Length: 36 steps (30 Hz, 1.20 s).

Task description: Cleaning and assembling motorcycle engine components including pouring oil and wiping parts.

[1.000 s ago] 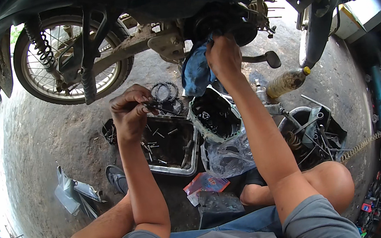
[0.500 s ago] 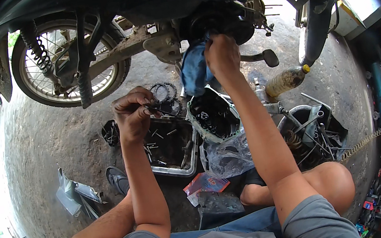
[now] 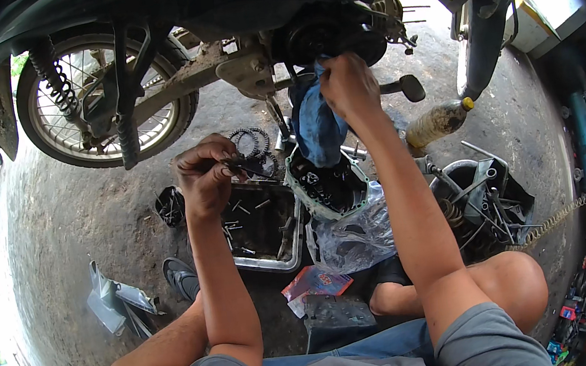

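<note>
My right hand (image 3: 349, 88) is closed on a blue rag (image 3: 319, 125) at the open engine (image 3: 323, 40) under the motorcycle. The rag's lower end hangs over an engine cover (image 3: 307, 194) with a pale rim and dark inside. My left hand (image 3: 205, 172) pinches a thin dark rod-like tool (image 3: 256, 172), which points right toward that cover. Just behind the left hand, several dark ring-shaped plates (image 3: 251, 140) lie on the ground. Below it sits a shallow tray (image 3: 273, 262) with bolts and small metal parts in it.
A bottle of yellowish liquid (image 3: 439, 123) lies to the right, below the foot pedal (image 3: 411, 88). Nearer stands a tub of wrenches and metal parts (image 3: 489, 203). Clear plastic (image 3: 351, 241) and a red-and-blue packet (image 3: 318, 282) lie before me. The rear wheel (image 3: 111, 158) is at far left.
My right hand has shifted slightly right and nearer along the engine, and the rag has swung right over the engine cover. The left hand stays in place with its thin tool.
</note>
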### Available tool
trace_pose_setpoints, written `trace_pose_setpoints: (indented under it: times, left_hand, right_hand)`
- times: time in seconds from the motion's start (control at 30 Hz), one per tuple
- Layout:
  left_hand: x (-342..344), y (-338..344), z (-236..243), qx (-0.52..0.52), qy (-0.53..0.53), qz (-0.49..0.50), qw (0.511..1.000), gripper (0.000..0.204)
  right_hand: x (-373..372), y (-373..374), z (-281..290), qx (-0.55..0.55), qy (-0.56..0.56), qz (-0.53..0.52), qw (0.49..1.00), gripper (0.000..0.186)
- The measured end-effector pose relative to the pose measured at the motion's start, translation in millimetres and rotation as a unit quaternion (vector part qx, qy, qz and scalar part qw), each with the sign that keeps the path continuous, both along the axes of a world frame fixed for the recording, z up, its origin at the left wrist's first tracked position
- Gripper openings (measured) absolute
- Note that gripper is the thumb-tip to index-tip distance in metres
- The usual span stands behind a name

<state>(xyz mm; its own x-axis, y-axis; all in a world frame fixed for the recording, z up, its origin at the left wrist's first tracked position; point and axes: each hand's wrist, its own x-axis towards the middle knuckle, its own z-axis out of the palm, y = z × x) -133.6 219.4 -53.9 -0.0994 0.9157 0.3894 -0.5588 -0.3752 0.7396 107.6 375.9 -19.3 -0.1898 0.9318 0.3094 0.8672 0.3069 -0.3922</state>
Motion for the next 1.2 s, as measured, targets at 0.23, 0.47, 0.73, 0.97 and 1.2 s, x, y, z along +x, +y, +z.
trace_pose_setpoints:
  times: [0.23, 0.47, 0.73, 0.97, 1.2]
  left_hand:
    - [-0.3, 1.4, -2.6, 0.004, 0.006, -0.004, 1.0, 0.022]
    - [-0.5, 1.3, -5.1, 0.002, 0.019, -0.008, 1.0, 0.022]
    - [-2.3, -0.4, -3.2, -0.002, 0.02, -0.008, 1.0, 0.023]
    - [-0.3, 1.6, -4.0, -0.005, 0.011, -0.022, 1.0, 0.022]
    - [5.2, 2.7, -5.4, -0.014, 0.031, -0.009, 0.999, 0.022]
  right_hand:
    - [-2.0, 2.0, -5.5, -0.023, 0.129, -0.046, 0.99, 0.033]
    - [-13.7, 8.2, -9.5, 0.007, 0.147, -0.038, 0.988, 0.03]
    - [-17.7, 0.6, -24.3, 0.003, 0.204, -0.044, 0.978, 0.033]
    - [-8.8, 9.2, -27.1, 0.029, 0.209, -0.018, 0.977, 0.031]
    - [32.1, 13.3, 19.1, -0.036, 0.212, 0.127, 0.968, 0.035]
